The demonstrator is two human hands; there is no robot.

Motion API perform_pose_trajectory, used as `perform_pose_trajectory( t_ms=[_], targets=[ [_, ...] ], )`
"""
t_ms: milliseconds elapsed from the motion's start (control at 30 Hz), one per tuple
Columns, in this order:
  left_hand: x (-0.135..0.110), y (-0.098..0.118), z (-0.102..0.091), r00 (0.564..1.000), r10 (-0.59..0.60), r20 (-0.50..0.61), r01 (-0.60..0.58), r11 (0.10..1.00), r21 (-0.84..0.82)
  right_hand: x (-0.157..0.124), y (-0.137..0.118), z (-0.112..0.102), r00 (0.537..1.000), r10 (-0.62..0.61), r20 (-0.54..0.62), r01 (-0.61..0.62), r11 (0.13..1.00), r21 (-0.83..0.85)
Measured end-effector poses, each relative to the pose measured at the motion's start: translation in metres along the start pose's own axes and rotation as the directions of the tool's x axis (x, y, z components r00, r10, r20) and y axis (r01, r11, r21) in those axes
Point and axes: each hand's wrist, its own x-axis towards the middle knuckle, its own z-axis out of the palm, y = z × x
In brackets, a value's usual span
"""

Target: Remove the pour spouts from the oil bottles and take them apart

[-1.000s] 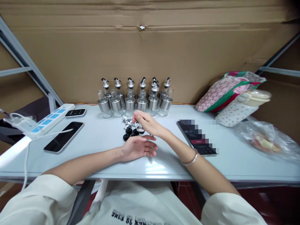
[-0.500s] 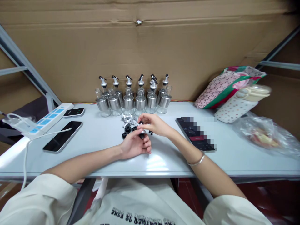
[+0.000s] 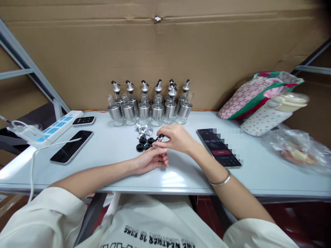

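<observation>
A small pourer spout (image 3: 160, 137) with a black flip lid and silver body is held at the middle of the table. My right hand (image 3: 178, 139) pinches its top from the right, fingers closed. Below it, my left hand (image 3: 150, 162) is curled with palm up, its thumb and fingers closed at the spout's lower end, which is mostly hidden. Several black ribbed stoppers (image 3: 142, 140) lie just left of my fingers. Behind these is a small heap of silver spout parts (image 3: 142, 129).
Two rows of glass bottles with steel bands (image 3: 157, 112) stand behind; several have pourers. Phones (image 3: 71, 147) (image 3: 219, 150) lie on both sides, with a power strip (image 3: 60, 124) at left. A tumbler (image 3: 269, 115), patterned bag (image 3: 248, 98) and plastic bag (image 3: 297, 148) are at right.
The spout has tilted and its black lid now points up to the right. My left hand has turned slightly, its fingers more folded. The whole view has shifted a little.
</observation>
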Motion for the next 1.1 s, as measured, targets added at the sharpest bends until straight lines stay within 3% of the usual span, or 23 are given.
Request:
perform_pose_trajectory(
  t_ms=[367, 600, 767, 967, 1100],
  targets=[
    [0.0, 0.002, -0.001, 0.996, 0.005, 0.091, 0.0, 0.999, -0.049, -0.002, -0.003, 0.002, 0.998, -0.056, -0.034, 0.057, 0.998, 0.033],
    [-0.001, -0.001, 0.0, 0.999, 0.039, 0.027, -0.038, 0.999, -0.026, -0.003, -0.006, 0.004, 0.997, -0.08, 0.0, 0.079, 0.992, 0.102],
    [-0.001, -0.001, -0.002, 0.999, 0.01, 0.05, -0.013, 0.998, 0.06, -0.003, -0.005, 0.011, 0.997, -0.061, 0.037, 0.061, 0.998, 0.008],
    [0.001, 0.006, -0.012, 0.966, -0.138, 0.219, 0.129, 0.99, 0.056, -0.004, 0.001, 0.018, 0.993, -0.101, 0.06, 0.11, 0.98, -0.168],
    [0.0, 0.007, -0.015, 0.939, -0.181, 0.292, 0.175, 0.983, 0.048, -0.001, -0.002, 0.021, 0.979, -0.201, 0.031, 0.202, 0.943, -0.264]
  ],
)
